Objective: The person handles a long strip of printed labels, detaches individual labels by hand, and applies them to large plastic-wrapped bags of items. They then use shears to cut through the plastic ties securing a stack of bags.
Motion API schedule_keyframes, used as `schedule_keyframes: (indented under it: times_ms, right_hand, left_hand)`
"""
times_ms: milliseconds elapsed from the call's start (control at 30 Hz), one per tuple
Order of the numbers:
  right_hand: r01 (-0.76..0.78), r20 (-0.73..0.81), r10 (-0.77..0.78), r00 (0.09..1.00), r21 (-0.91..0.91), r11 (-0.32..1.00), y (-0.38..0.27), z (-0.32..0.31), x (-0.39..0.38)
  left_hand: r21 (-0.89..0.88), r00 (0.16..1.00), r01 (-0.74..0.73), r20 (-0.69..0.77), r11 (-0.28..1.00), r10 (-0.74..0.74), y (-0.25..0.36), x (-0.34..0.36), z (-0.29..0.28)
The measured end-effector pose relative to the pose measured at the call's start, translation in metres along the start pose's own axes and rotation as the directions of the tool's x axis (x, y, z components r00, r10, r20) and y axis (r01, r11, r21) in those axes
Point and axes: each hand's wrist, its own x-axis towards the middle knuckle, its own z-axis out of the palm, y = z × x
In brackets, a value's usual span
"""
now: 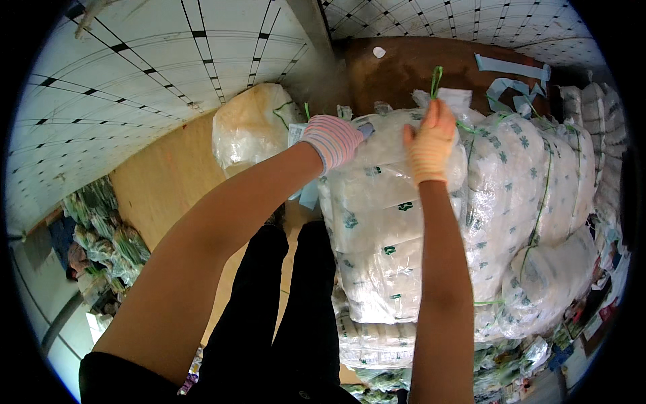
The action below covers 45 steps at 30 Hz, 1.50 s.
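Reaching up from the lower edge, your forearms (198, 236) pass your dark trousers (249, 289) and cross to the large plastic-wrapped bundle (377, 229) of white packs at centre right of the frame. Your left hand (336, 141), in a striped pink glove, has its fingers curled at the bundle's upper left edge; the grey-blue tip there may be glove or something gripped, which the view does not settle. Your right hand (431, 141), in an orange glove, lies over the bundle's top, thumb spread from the fingers, the fingertips meeting a green strap (436, 81); whether they pinch it is unclear. A hard pull on that strap could cut into the thin film or slip through the knit glove, and lifting from one corner could tip the bundle, since it seems to sit on more packs (377, 343) below. To the right, bundles tied with green twine (538, 209) press close, so a loose end could snag. Beyond, at upper left of centre, stands a cloudy wrapped sack (249, 128); farther still, loose pale-blue strips (511, 67) lie before the tiled wall (431, 17).
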Motion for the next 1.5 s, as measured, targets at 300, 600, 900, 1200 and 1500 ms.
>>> schedule_keyframes:
  times_ms: [300, 600, 900, 1200, 1500]
  right_hand:
    - [-0.439, -0.115, 0.424, 0.898, -0.297, 0.848, 0.087, -0.063, 0.002]
    - [-0.325, -0.050, 0.392, 0.918, 0.468, 0.822, -0.069, -0.102, -0.078]
    - [-0.332, 0.122, 0.312, 0.942, 0.475, 0.815, -0.115, -0.046, -0.064]
    - [-0.517, 0.183, 0.506, 0.843, 0.535, 0.668, -0.084, -0.023, -0.052]
    - [-0.625, 0.469, 0.679, 0.564, 0.780, -0.019, -0.076, -0.034, -0.046]
  left_hand:
    - [-0.119, 0.996, -0.062, -0.072, 0.991, 0.053, -0.010, -0.014, 0.008]
    - [-0.037, 0.988, -0.147, 0.046, 0.988, 0.148, -0.011, 0.000, 0.002]
    - [-0.149, 0.997, -0.062, 0.039, 0.987, 0.069, -0.024, -0.018, 0.013]
    - [-0.147, 0.998, -0.054, 0.009, 0.988, 0.056, -0.022, -0.028, 0.021]
    - [-0.099, 0.945, -0.327, -0.032, 0.940, 0.326, 0.005, -0.037, 0.008]
